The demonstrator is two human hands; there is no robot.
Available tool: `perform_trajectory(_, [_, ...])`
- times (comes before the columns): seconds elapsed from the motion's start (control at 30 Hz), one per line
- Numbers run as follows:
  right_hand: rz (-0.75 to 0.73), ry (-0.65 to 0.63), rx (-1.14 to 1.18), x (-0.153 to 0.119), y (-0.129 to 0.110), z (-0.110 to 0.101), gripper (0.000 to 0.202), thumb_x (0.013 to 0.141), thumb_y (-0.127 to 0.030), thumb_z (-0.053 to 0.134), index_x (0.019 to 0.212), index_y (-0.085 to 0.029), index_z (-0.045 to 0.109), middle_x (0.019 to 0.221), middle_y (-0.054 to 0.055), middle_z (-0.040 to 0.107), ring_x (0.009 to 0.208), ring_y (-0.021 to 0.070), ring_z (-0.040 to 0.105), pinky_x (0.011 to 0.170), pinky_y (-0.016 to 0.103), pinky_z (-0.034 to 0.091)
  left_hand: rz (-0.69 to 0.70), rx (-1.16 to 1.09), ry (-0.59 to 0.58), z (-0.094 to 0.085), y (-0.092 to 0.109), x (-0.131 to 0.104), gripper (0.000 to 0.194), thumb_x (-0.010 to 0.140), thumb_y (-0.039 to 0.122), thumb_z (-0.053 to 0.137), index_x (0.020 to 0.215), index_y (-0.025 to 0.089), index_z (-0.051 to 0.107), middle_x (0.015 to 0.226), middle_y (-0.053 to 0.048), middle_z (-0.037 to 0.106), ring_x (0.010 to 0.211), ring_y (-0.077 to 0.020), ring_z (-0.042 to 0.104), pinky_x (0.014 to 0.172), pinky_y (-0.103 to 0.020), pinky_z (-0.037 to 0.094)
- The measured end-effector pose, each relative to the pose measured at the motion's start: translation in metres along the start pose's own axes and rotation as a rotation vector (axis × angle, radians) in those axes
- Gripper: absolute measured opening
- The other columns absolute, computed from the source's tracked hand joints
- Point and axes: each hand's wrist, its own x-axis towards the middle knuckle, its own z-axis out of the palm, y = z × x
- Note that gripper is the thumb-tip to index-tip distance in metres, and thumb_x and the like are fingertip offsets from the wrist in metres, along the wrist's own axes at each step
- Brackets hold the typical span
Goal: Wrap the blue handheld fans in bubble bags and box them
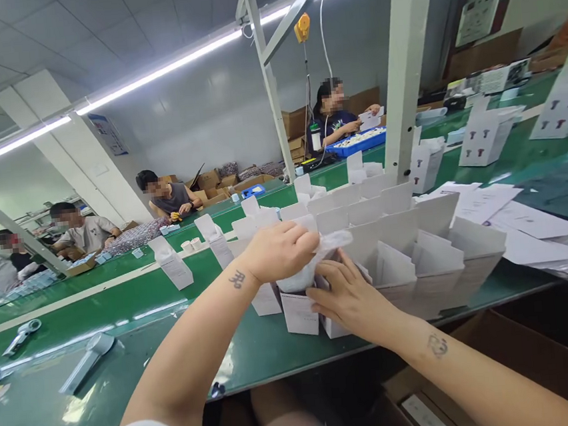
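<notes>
My left hand (pixel 285 250) is closed on a whitish item in a clear plastic bag (pixel 298 280), partly inside the mouth of a small open white box (pixel 301 315). Loose plastic sticks out to the right of my fingers. What the bag contains is hidden. My right hand (pixel 349 294) grips the right side of that box, fingers bent at its upper edge. Close to both hands, several open white boxes (pixel 394 266) stand in rows with their flaps up.
Light blue handheld parts (pixel 90 359) lie at left on the green bench (pixel 178 370). White printed sheets (pixel 541 222) are spread at right. A metal post (pixel 407 60) rises behind the boxes. Below the bench is a cardboard carton (pixel 528 343). Several people sit across the line near a blue tray (pixel 357 142).
</notes>
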Motion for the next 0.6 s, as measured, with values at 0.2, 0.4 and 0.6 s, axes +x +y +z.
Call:
perform_trajectory(0.2, [-0.009,0.009,0.002,0.004,-0.002,0.001,0.017,0.082,-0.016,0.064,0.092,-0.029,0.068,0.110,0.007,0.048,0.115,0.0274,0.044,0.109,0.065,0.025,-0.482,-0.019,-0.035,0.010,0.001,-0.001,0.023,0.092,0.025,0.036,0.082,0.017,0.056,0.072,-0.007,0.061,0.066,-0.0192,0.057,0.056,-0.028,0.039])
perform_trajectory(0.4, [0.007,0.000,-0.060,0.006,-0.005,0.005,0.016,0.082,-0.017,0.064,0.091,-0.028,0.069,0.108,0.009,0.052,0.110,0.0299,0.046,0.102,0.062,0.034,-0.236,-0.121,-0.124,0.011,0.018,0.011,0.021,0.090,0.021,0.039,0.083,0.016,0.058,0.075,-0.009,0.061,0.071,-0.0209,0.058,0.063,-0.032,0.043])
perform_trajectory(0.6, [-0.044,-0.035,-0.131,0.004,-0.003,0.001,0.020,0.085,-0.018,0.061,0.101,-0.025,0.068,0.112,0.013,0.054,0.105,0.0332,0.048,0.083,0.048,0.044,-0.302,-0.728,-0.058,-0.024,0.000,-0.008,0.044,0.088,0.046,0.054,0.125,0.023,0.047,0.122,-0.012,0.059,0.105,-0.0224,0.058,0.082,-0.034,0.048])
